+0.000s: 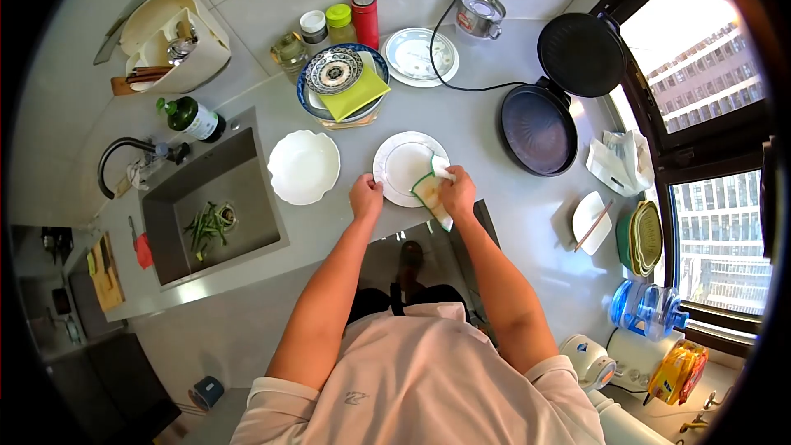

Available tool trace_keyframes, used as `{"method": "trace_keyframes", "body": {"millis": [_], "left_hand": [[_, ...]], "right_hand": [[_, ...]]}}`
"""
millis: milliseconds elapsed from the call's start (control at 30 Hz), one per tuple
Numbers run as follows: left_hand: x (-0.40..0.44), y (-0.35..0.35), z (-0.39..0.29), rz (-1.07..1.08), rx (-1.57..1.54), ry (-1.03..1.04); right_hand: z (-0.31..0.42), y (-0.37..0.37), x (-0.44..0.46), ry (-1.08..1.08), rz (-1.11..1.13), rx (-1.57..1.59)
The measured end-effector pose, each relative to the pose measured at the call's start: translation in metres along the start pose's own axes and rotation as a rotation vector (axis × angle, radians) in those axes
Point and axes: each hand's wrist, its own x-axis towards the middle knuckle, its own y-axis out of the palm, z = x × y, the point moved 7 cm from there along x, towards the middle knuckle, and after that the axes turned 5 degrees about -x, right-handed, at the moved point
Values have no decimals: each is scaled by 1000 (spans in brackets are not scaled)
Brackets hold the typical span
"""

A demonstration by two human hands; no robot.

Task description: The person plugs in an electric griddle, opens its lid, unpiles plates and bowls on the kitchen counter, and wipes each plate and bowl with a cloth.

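A white plate (404,161) with a patterned rim is at the counter's front edge, between my two hands. My left hand (367,196) has its fingers closed on the plate's left rim. In my right hand (458,191) is a white cloth (430,191) with green edging and brownish stains, bunched against the plate's right side. Left of the plate sits a white scalloped bowl (304,167). Behind it, a stack of blue-patterned dishes (306,107) carries a small patterned dish (334,71) and a yellow-green cloth (356,96).
On the left, a sink (165,235) holds green vegetable pieces (208,229). An open black electric pan (539,130) stands at right, its cord (430,49) crossing the counter. Further right are a white bowl with chopsticks (587,213) and a water jug (647,310). Jars (339,25) line the back wall.
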Motion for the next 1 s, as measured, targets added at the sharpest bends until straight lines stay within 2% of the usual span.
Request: {"method": "trace_keyframes", "body": {"millis": [200, 267, 367, 467, 600, 667, 833, 933, 1000], "left_hand": [[-1, 1, 6, -100, 19, -30], [-2, 1, 8, -101, 30, -48], [2, 7, 24, 6, -47, -135], [-3, 6, 35, 100, -271, -210], [-23, -17, 4, 326, -588, -219], [-37, -43, -18, 401, -843, -221], [-57, -123, -30, 393, -988, -198], [-66, -175, -14, 287, -1104, -164], [-69, -214, -1, 201, -1152, -130]], "right_hand": [[-4, 3, 0, -8, -62, -24], [-9, 5, 2, 63, -31, 4], [-16, 7, 3, 135, -13, 21], [-12, 4, -5, 156, -2, 93], [14, -7, -14, 97, -39, 175], [39, -9, -15, 15, -14, 213], [131, 7, -33, -191, 106, 265], [194, 36, -60, -553, 107, 99], [237, 56, -92, -687, 37, 71]]}}
